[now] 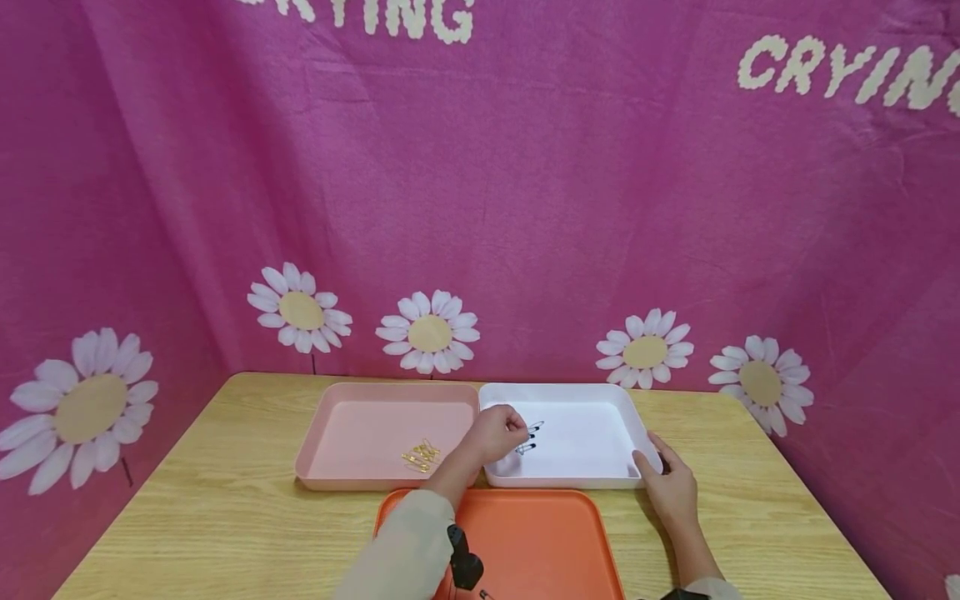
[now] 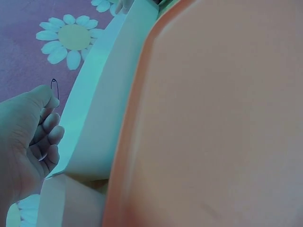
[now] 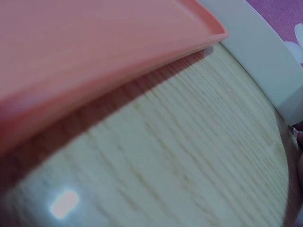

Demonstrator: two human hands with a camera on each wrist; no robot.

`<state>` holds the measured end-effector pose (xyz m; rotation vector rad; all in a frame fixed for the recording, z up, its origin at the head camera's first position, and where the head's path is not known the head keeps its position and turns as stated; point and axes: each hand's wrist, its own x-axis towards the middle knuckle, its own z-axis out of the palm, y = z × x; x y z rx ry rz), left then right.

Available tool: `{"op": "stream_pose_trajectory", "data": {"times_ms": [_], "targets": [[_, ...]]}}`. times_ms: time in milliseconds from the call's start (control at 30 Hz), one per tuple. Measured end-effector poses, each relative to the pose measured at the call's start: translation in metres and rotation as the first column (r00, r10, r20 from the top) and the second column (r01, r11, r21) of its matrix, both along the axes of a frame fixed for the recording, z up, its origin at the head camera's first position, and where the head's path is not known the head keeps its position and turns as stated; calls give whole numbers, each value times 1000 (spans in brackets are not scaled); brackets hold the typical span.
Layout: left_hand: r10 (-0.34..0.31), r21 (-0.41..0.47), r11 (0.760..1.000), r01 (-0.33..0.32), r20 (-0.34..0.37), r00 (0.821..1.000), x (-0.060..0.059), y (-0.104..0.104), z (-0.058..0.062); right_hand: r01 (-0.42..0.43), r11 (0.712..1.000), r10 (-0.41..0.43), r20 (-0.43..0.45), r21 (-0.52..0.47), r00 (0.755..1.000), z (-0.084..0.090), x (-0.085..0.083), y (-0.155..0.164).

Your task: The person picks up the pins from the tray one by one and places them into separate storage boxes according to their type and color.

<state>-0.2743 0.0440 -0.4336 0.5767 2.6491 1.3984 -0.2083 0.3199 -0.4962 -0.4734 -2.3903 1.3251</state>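
Note:
My left hand [image 1: 498, 433] is over the left side of the white tray [image 1: 588, 481]. In the left wrist view, the thumb and fingers of this hand pinch a dark safety pin [image 2: 55, 87], its coiled end pointing up. Several black safety pins [image 1: 527, 448] lie in the white tray just beside that hand. At the tray's right wall, my right hand [image 1: 672, 485] holds the rim, the thumb inside and the fingers outside. Only a sliver of the right hand shows at the edge of the right wrist view.
A pink tray [image 1: 352, 483] adjoins the white one on the left, with several gold safety pins [image 1: 422, 456] inside. In front is an orange tray [image 1: 540, 542], partly behind the left sleeve, with a dark pin [image 1: 486, 594] near the bottom edge. All stand on a wooden table [image 1: 247, 467].

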Motion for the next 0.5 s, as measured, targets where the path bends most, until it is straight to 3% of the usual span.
{"op": "stream_pose_trajectory", "data": {"times_ms": [267,500], "targets": [[-7,-7,1000,7,-9,1000,1,8,-7,-10,1000,10,-5,-7,1000,1,1,0],[-20,-36,999,18,-70,997,5,14,-11,-9,1000,9,-4,-4,1000,0,1,1]]}}
